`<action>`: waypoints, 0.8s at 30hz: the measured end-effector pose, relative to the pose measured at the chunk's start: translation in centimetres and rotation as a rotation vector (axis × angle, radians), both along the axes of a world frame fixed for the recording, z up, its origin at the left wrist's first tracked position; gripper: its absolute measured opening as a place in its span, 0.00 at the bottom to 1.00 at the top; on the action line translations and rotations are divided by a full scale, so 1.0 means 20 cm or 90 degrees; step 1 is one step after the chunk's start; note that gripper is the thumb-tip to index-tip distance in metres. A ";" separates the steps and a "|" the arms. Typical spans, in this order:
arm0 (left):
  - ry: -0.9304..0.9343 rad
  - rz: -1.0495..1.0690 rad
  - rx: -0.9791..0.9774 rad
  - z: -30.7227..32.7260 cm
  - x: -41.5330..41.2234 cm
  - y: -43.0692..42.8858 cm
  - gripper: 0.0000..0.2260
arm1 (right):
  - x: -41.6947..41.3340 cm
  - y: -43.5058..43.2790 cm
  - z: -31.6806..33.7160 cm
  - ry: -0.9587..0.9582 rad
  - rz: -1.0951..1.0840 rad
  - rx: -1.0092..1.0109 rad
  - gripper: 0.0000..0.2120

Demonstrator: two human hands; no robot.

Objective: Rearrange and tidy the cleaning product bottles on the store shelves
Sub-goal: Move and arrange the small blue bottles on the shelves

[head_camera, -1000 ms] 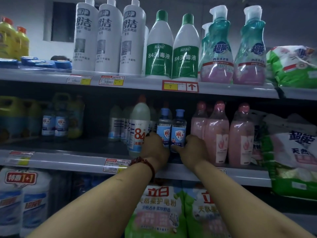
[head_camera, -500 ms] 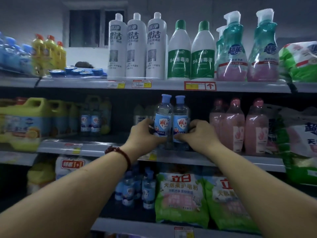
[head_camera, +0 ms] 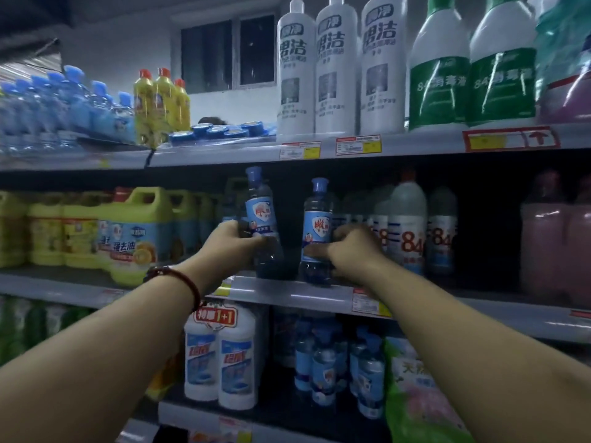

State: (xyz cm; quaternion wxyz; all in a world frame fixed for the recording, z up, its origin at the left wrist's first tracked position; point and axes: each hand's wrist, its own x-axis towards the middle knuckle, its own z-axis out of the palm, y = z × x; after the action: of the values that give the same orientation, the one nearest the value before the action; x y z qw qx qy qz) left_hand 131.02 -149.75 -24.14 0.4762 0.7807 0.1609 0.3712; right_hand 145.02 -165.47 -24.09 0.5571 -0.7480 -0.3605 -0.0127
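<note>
Two small clear bottles with blue caps and blue labels are at the front of the middle shelf. My left hand grips the left bottle, which leans slightly left. My right hand grips the right bottle, which stands upright near the shelf's front edge. The two bottles are a hand's width apart. A dark bead bracelet sits on my left wrist.
White "84" bottles stand just right of my right hand, pink bottles further right. Yellow jugs fill the left of that shelf. Tall white bottles and green-labelled bottles are above; white bottles and blue-capped bottles below.
Both hands carried the two blue-capped bottles leftwards along the middle shelf, past the "84" bottles. The bottles were pressed together before; now they are apart, and the left one tilts.
</note>
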 end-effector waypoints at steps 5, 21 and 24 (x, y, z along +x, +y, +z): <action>0.050 0.010 0.040 0.00 0.11 0.29 0.08 | 0.11 0.31 0.00 -0.065 -0.026 -0.026 0.17; 0.199 0.016 0.252 -0.11 0.64 0.76 0.20 | 0.45 0.85 -0.07 -0.083 -0.084 -0.081 0.23; 0.191 0.054 0.251 -0.11 0.63 0.72 0.21 | 0.44 0.85 -0.08 -0.113 -0.095 -0.095 0.24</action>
State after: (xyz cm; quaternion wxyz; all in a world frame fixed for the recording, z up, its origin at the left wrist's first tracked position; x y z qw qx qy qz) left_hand 143.66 -135.25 -26.32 0.2695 0.8976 0.1867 0.2946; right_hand 153.76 -148.39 -25.74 0.4636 -0.8080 -0.3513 -0.0935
